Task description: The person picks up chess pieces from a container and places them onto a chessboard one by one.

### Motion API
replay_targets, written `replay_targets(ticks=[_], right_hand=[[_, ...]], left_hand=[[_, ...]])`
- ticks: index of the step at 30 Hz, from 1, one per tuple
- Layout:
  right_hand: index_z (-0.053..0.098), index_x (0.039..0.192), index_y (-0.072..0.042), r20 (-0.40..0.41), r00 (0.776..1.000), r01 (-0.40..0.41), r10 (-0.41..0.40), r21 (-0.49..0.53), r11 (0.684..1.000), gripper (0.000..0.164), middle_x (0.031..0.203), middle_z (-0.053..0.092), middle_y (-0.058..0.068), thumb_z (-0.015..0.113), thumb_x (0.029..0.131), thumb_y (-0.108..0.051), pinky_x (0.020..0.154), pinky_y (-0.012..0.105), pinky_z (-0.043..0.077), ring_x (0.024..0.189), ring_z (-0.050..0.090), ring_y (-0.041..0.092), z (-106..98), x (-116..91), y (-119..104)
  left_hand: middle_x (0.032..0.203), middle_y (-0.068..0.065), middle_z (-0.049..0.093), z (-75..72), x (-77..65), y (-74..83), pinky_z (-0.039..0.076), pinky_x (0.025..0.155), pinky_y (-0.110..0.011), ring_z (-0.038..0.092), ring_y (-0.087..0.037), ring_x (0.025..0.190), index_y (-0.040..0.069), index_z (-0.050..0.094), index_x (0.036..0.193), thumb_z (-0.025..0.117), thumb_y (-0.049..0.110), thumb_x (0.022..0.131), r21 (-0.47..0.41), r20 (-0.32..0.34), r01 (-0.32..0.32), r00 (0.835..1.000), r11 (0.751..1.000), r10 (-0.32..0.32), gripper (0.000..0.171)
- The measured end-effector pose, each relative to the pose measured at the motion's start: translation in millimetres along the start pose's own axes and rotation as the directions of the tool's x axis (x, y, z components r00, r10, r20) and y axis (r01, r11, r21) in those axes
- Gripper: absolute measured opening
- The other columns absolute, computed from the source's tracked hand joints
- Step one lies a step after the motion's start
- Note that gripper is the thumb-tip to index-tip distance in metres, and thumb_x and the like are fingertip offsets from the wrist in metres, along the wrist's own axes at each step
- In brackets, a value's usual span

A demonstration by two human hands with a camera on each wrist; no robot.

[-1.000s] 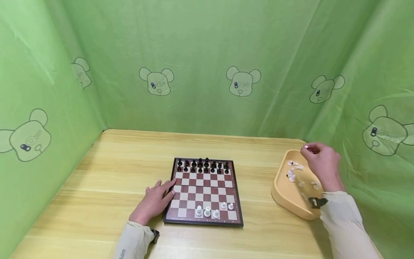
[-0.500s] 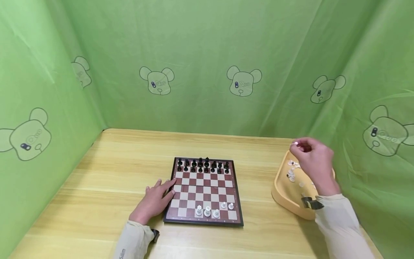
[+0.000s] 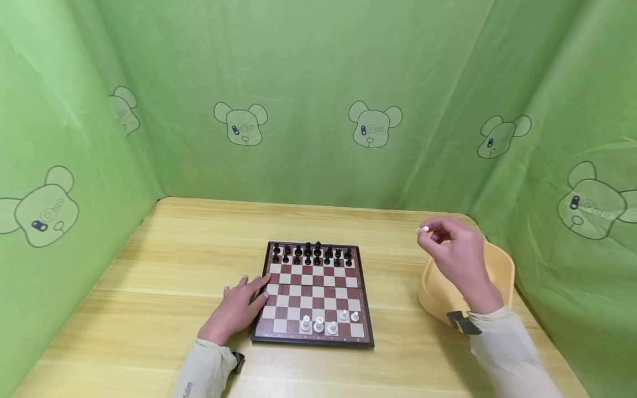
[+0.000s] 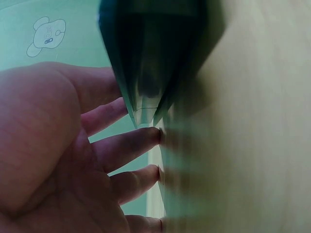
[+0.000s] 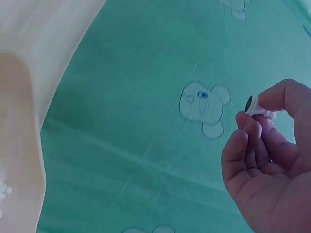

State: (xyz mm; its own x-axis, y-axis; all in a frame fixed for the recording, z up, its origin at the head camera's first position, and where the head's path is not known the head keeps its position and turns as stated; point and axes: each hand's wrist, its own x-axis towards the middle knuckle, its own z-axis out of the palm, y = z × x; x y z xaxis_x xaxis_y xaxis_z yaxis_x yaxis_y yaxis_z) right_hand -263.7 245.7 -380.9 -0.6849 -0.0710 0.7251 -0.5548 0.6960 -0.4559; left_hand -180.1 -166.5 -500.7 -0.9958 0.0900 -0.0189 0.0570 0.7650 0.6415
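My right hand [image 3: 455,254] pinches a small white chess piece [image 5: 257,108] between thumb and fingers, raised over the left part of the yellow tray [image 3: 429,298]. The right wrist view shows the piece's dark round base. My left hand [image 3: 234,309] rests at the left edge of the chessboard [image 3: 313,296], fingertips on its rim, fingers spread. In the left wrist view, several fingertips touch the wooden table [image 4: 252,136] beside the board's dark side [image 4: 150,53]. Black chess pieces [image 3: 308,261] fill the two far rows. Several white chess pieces [image 3: 319,325] stand near the board's front right.
Loose white pieces [image 5: 4,190] lie in the tray, seen in the right wrist view; in the head view my right hand and forearm hide them. A green curtain [image 3: 308,166] with bear heads surrounds the table on the far side and both flanks.
My right hand has moved left from above the tray's far right toward the board, carrying the white chess piece. The left hand and the board have stayed put.
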Motion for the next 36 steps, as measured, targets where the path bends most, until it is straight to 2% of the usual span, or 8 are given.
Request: replay_targets(ticks=[9,17,24,31,36], right_hand=[[0.075,0.086,-0.005,0.072,0.992,0.104,-0.106,0.022,0.994,0.011,0.072,0.063,0.0,0.072,0.08,0.003,0.062,0.012,0.043,0.066,0.057,0.014,18,-13,-11],[0.074,0.087,-0.008,0.164,0.982,0.081,-0.091,0.066,0.994,0.013,0.075,0.062,-0.003,0.074,0.08,0.002,0.061,0.016,0.045,0.07,0.056,0.013,37,-30,-21],[0.074,0.088,-0.007,0.204,0.964,0.151,-0.17,0.108,0.983,0.011,0.077,0.066,-0.004,0.075,0.08,0.001,0.057,0.031,0.056,0.07,0.059,0.012,51,-42,-30],[0.074,0.088,-0.008,0.246,0.942,0.193,-0.23,0.165,0.967,0.012,0.08,0.068,-0.004,0.075,0.079,0.001,0.059,0.022,0.055,0.07,0.059,0.01,64,-55,-38],[0.074,0.091,-0.007,0.324,0.916,0.173,-0.236,0.21,0.962,0.009,0.084,0.068,-0.004,0.075,0.083,-0.002,0.061,0.023,0.057,0.072,0.061,0.011,73,-64,-46]], left_hand=[[0.153,-0.024,0.049,-0.3,-0.8,-0.8,0.005,0.117,-0.076,0.026,-0.051,0.151,0.015,0.052,0.153,0.058,0.026,0.106,0.001,0.003,0.004,1.0,1.0,-0.004,0.048],[0.153,-0.024,0.049,0.2,-0.8,-0.4,0.005,0.117,-0.077,0.026,-0.051,0.15,0.015,0.052,0.154,0.058,0.026,0.106,0.005,0.002,0.002,1.0,1.0,-0.002,0.049],[0.153,-0.024,0.049,0.1,-0.8,0.2,0.006,0.117,-0.077,0.026,-0.052,0.15,0.014,0.052,0.153,0.058,0.025,0.106,0.004,0.001,-0.002,1.0,1.0,0.002,0.049],[0.153,-0.024,0.048,-0.4,-1.2,0.6,0.006,0.117,-0.077,0.027,-0.052,0.15,0.013,0.052,0.153,0.058,0.025,0.106,0.001,0.002,-0.005,1.0,1.0,0.005,0.049],[0.153,-0.025,0.048,-1.2,-0.4,0.8,0.006,0.116,-0.078,0.027,-0.053,0.149,0.013,0.053,0.153,0.057,0.025,0.106,0.002,-0.003,-0.011,1.0,1.0,0.011,0.048]])
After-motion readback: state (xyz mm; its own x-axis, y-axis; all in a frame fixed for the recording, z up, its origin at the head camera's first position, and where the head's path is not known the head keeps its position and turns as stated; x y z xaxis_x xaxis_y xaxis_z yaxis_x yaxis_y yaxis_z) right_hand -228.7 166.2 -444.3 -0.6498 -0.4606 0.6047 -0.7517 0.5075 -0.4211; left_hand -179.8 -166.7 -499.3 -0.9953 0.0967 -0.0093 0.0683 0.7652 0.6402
